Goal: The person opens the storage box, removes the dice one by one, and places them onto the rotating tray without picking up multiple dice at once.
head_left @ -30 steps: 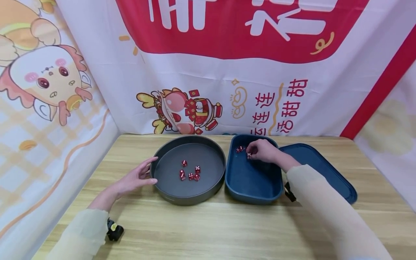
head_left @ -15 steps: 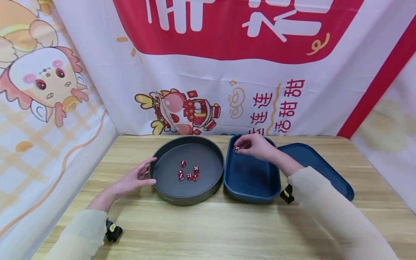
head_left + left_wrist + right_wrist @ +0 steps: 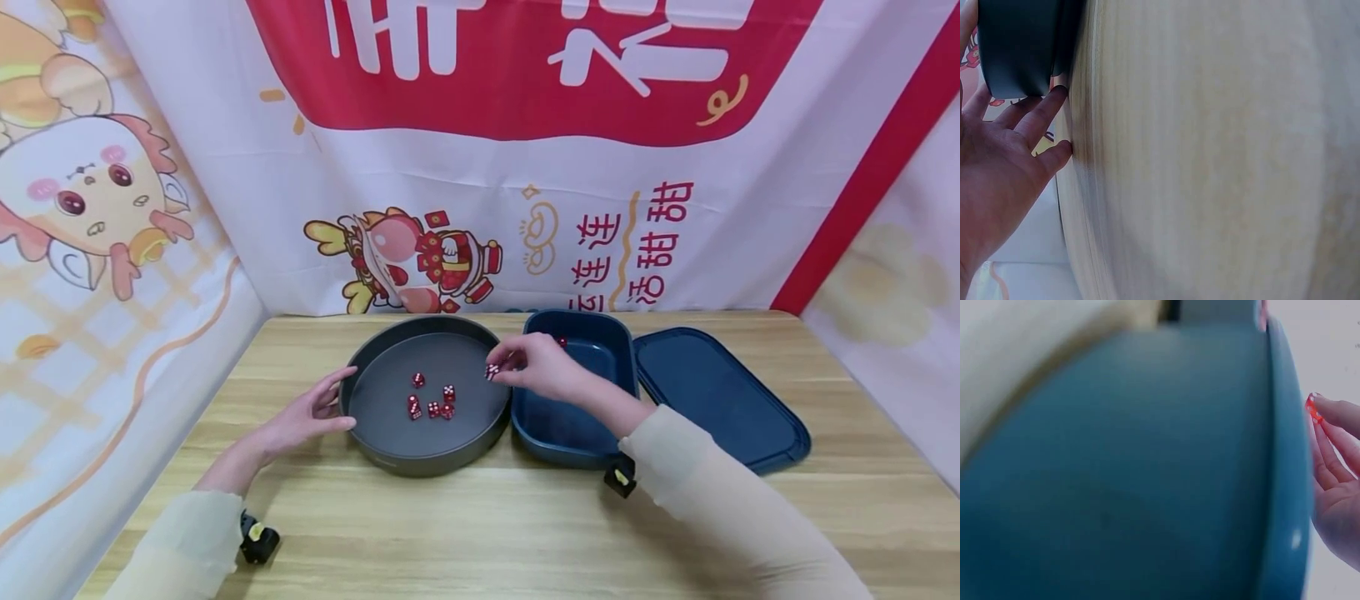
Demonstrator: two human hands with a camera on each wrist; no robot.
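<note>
My right hand (image 3: pixel 546 367) pinches a red die (image 3: pixel 492 372) with white dots over the right rim of a round dark grey pan (image 3: pixel 386 362). The right wrist view shows the die (image 3: pixel 1314 407) at my fingertips, beyond the blurred wall of the blue box (image 3: pixel 1147 456). Several red dice (image 3: pixel 433 409) lie on the pan's floor. My left hand (image 3: pixel 300 423) rests at the pan's left side, its fingers extended and spread against the outer wall. In the blue box (image 3: pixel 562 429), a red die (image 3: pixel 562 342) shows near the back; my right hand and forearm hide part of the inside.
A dark blue lid (image 3: pixel 720 392) lies flat to the right of the box. The pan and box stand side by side on a wooden table (image 3: pixel 420 533). Printed cloth (image 3: pixel 480 167) hangs behind the table and along its sides.
My right hand has taken hold of a die inside the blue box, lifted it and moved left to the pan's right rim. My left hand stays at the pan.
</note>
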